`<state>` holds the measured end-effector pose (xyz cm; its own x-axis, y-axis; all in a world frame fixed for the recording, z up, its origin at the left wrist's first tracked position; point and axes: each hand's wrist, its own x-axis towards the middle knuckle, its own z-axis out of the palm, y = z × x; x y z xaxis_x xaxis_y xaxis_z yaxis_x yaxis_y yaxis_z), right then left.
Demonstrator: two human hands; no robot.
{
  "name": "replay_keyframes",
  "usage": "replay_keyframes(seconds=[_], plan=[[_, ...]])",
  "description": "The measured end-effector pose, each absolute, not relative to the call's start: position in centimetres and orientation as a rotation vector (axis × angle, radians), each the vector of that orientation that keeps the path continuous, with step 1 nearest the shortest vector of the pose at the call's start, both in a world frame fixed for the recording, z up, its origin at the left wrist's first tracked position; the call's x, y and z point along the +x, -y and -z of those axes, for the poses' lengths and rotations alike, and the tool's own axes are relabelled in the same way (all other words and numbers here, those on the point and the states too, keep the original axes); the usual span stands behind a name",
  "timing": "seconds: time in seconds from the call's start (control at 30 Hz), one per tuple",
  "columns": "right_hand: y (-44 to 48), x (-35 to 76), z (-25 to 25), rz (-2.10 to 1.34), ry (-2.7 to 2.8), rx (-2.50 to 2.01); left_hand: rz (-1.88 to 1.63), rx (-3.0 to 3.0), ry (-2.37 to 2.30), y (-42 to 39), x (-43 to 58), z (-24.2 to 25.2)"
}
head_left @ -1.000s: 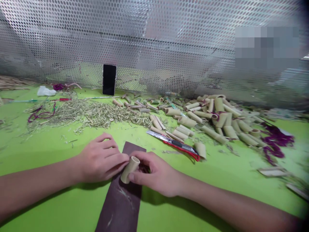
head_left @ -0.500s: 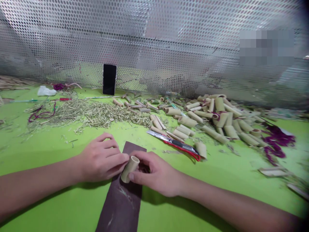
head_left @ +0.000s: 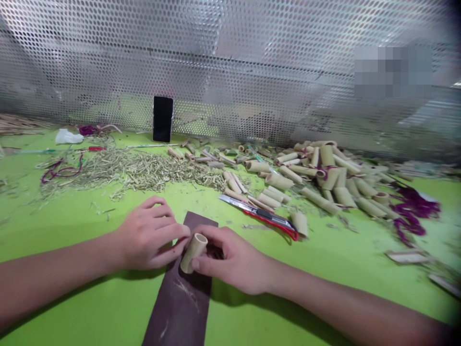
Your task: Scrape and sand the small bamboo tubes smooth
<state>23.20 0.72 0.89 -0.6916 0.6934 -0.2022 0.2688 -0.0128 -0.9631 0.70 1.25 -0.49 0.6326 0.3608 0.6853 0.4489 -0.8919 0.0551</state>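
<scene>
A short pale bamboo tube [head_left: 193, 253] stands tilted on a dark sandpaper strip [head_left: 183, 288], pinched between the thumb and fingers of my right hand [head_left: 230, 259]. My left hand [head_left: 151, 234] lies just left of it, fingers curled, with fingertips at the tube's side and not wrapped around it. The lower end of the tube is partly hidden by my right thumb. A utility knife [head_left: 259, 216] with a red cord lies on the green table [head_left: 90, 250] beyond my right hand.
Behind the knife, a large heap of cut bamboo tubes [head_left: 324, 178] spreads right, with purple string [head_left: 414, 206] beside it. A mound of shredded fibres [head_left: 126, 173] lies left. A phone [head_left: 163, 119] stands upright before a perforated metal sheet [head_left: 230, 57].
My left hand has drawn back slightly to the left, its fingers easing off the tube. The tube and my right hand have barely moved.
</scene>
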Motion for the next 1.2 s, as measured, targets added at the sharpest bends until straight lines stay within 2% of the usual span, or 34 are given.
replay_keyframes(seconds=[0.47, 0.93, 1.2], plan=[[-0.63, 23.52, -0.63, -1.819, 1.761, -0.908, 1.162, -2.745, 0.747, -1.78, 0.28, 1.08], [-0.94, 23.26, -0.39, -1.7, 1.805, -0.889, 1.106, -2.891, 0.658, -1.29, 0.13, 0.54], [-0.95, 23.53, -0.38, -1.724, 1.824, -0.878, 1.193, -2.847, 0.674, -1.51, 0.23, 0.74]])
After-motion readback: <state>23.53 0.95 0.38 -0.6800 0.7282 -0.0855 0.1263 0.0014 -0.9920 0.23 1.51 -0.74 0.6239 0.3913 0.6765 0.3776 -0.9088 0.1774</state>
